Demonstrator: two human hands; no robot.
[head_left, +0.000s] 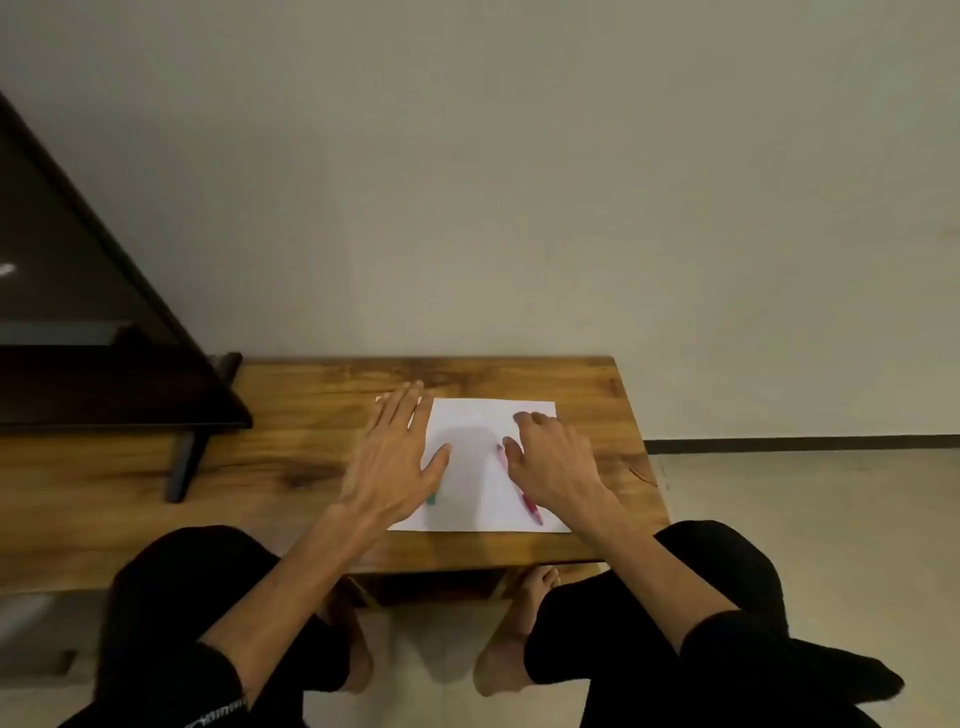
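A white sheet of paper (470, 467) lies flat on the wooden table (311, 431). My left hand (392, 457) rests flat on the sheet's left side with straight, spread fingers. A small green object (431, 499) shows just under its palm edge. My right hand (548, 457) hovers over or rests on the sheet's right side with its fingers bent downward. A pink pen (530, 504) lies on the paper, partly hidden under that hand; I cannot tell whether the fingers touch it.
A dark flat screen (78, 322) on a black stand (184, 462) takes up the table's left part. A plain wall stands right behind the table. The table's right edge drops to a tiled floor (805, 509). My knees and bare feet are below the near edge.
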